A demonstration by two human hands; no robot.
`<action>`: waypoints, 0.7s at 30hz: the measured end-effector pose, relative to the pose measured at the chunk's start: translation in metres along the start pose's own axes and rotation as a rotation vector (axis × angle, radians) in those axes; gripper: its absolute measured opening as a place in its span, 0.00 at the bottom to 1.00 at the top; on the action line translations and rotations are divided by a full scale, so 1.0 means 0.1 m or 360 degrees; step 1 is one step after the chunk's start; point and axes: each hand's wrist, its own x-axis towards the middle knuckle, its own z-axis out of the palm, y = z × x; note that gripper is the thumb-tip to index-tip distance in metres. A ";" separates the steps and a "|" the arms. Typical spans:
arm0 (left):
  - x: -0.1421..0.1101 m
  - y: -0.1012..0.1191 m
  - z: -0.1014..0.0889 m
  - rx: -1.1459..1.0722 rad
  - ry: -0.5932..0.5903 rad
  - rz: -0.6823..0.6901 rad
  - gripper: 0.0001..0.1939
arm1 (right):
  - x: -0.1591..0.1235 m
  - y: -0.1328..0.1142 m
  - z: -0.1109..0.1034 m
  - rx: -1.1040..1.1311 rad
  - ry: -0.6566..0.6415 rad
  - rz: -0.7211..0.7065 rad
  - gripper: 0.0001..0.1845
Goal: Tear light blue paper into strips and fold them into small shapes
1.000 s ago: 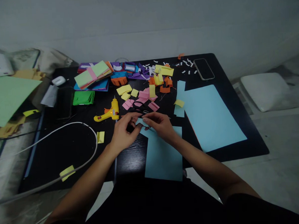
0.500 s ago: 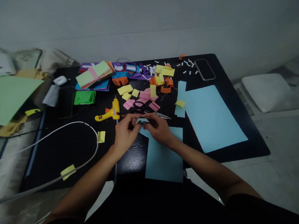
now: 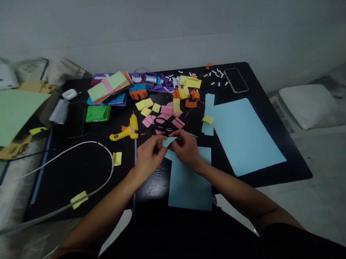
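Note:
Between my two hands is a small piece of light blue paper (image 3: 169, 141), partly hidden by the fingers. My left hand (image 3: 150, 154) pinches its left side. At its right side my right hand (image 3: 186, 149) grips it with thumb and fingers. Under and below the right hand lies a larger blue sheet (image 3: 190, 186), reaching the table's front edge. Just beyond the fingertips are black-handled scissors (image 3: 161, 126), their blades partly covered by the right hand. A yellow glue gun (image 3: 128, 128) lies left of the scissors.
Pink paper pieces (image 3: 166, 111) and white scraps (image 3: 216, 74) are scattered toward the back. Large blue sheets (image 3: 249, 137) lie at right, with a phone (image 3: 235, 80) behind them. A white cable (image 3: 111, 163) loops across the left of the black table (image 3: 90, 168).
My hands have drawn slightly apart, and more of the small blue paper shows between them. The right hand has shifted a little, covering more of the scissors' blades.

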 end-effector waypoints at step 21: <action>0.02 -0.12 -0.02 -0.0436 -0.0024 -0.0287 0.09 | 0.10 -0.11 -0.13 0.1041 -0.0513 0.0217 0.15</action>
